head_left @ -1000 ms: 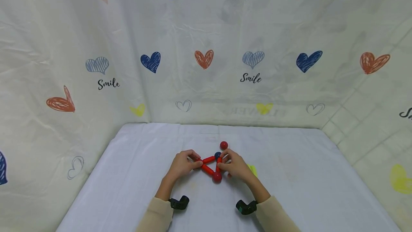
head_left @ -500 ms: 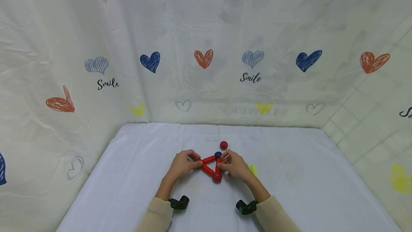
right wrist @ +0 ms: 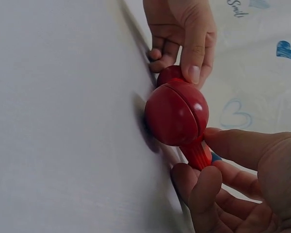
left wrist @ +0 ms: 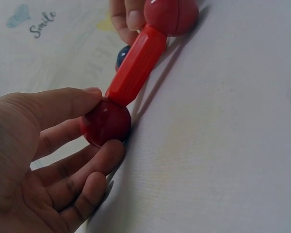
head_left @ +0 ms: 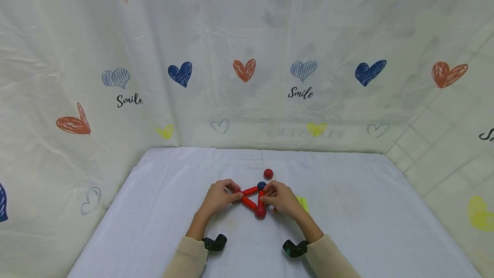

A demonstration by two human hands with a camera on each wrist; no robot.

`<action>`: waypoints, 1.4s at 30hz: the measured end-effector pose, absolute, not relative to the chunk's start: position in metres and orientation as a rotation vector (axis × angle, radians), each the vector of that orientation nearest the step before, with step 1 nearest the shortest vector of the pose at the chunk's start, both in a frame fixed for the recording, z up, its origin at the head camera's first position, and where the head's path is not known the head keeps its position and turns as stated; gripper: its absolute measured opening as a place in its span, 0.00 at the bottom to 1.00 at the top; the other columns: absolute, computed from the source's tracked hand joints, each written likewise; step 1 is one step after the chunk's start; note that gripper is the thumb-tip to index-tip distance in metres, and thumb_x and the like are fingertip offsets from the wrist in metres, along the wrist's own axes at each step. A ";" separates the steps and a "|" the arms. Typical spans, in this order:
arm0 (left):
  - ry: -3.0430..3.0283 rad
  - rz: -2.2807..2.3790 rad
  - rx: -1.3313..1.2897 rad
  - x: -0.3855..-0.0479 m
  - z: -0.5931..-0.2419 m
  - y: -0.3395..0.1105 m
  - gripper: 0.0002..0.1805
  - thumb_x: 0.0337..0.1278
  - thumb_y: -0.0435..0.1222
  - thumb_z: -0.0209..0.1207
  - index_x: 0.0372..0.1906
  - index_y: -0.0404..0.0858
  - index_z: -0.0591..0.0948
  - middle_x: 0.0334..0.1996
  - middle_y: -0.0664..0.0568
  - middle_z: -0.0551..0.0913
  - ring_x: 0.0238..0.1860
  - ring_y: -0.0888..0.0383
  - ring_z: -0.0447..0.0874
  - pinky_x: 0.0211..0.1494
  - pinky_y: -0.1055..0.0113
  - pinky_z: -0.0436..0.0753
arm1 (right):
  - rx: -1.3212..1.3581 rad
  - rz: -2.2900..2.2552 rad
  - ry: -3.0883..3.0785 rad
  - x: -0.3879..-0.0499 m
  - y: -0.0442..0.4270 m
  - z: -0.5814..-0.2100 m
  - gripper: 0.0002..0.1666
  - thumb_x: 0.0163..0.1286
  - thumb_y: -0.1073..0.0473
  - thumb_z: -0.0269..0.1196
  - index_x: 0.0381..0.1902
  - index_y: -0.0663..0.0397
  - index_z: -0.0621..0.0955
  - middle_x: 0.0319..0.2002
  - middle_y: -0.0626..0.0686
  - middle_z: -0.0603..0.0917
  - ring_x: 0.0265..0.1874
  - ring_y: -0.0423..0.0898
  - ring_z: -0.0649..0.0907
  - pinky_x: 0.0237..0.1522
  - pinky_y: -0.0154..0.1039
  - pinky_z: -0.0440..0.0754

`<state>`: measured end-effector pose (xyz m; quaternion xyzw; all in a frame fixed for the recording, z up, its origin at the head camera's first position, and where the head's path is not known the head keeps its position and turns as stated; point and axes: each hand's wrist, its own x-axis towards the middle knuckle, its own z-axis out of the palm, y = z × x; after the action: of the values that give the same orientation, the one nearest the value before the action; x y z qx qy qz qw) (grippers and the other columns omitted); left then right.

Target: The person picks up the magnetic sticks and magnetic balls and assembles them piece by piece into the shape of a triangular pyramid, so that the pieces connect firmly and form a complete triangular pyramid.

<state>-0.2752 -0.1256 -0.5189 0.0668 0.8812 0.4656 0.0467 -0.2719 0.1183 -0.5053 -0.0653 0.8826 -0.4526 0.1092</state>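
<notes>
White cloth [head_left: 154, 226] covers the table. Nearest are two cream sleeves [head_left: 189, 256], with a small black box [head_left: 295, 249] at each wrist. Between the two hands, in the middle of the table, is a triangle [head_left: 249, 203] made of red sticks and balls. Its near ball [head_left: 260, 212] is shiny and red. The left hand [head_left: 219, 197] pinches the red left ball [left wrist: 106, 124] with its thumb and fingers. The right hand [head_left: 283, 198] pinches the right stick [right wrist: 198, 154], close to the dark blue ball [head_left: 261, 185] at the far corner. Something yellow [head_left: 302, 203] is half hidden by the right hand. One loose red ball [head_left: 268, 173] lies just past the blue one. Farthest off hangs a pale sheet [head_left: 239, 106] with colored hearts. Curly black writing [head_left: 301, 93] says "Smile" two times. At the right edge, another black word [head_left: 487, 135] is cut off. Low down, backward letters [head_left: 308, 133] are too faint to read for sure.
</notes>
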 end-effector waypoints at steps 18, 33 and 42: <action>2.665 1.445 0.214 -0.276 -0.520 -0.128 0.10 0.57 0.44 0.72 0.41 0.47 0.86 0.37 0.54 0.87 0.29 0.58 0.80 0.37 0.65 0.80 | -0.191 -1.376 2.584 -0.280 0.147 -0.486 0.15 0.72 0.57 0.66 0.53 0.55 0.80 0.41 0.52 0.84 0.34 0.49 0.85 0.30 0.40 0.84; 2.640 1.436 0.220 -0.276 -0.519 -0.130 0.10 0.55 0.44 0.73 0.39 0.47 0.86 0.37 0.55 0.86 0.29 0.57 0.81 0.37 0.64 0.80 | -0.176 -1.360 2.669 -0.275 0.216 -0.482 0.17 0.74 0.54 0.64 0.54 0.58 0.79 0.39 0.57 0.82 0.31 0.49 0.83 0.28 0.41 0.81; 2.661 1.393 0.233 -0.276 -0.520 -0.131 0.12 0.52 0.46 0.75 0.36 0.46 0.85 0.33 0.56 0.86 0.29 0.58 0.80 0.35 0.65 0.78 | -0.152 -1.120 2.692 -0.265 0.238 -0.493 0.13 0.71 0.56 0.66 0.50 0.55 0.81 0.31 0.53 0.81 0.26 0.47 0.79 0.29 0.40 0.76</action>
<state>-0.2762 -0.1311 -0.5200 0.0772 0.8815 0.4613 0.0647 -0.2647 0.2380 -0.4933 -0.0517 0.9164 -0.3812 0.1106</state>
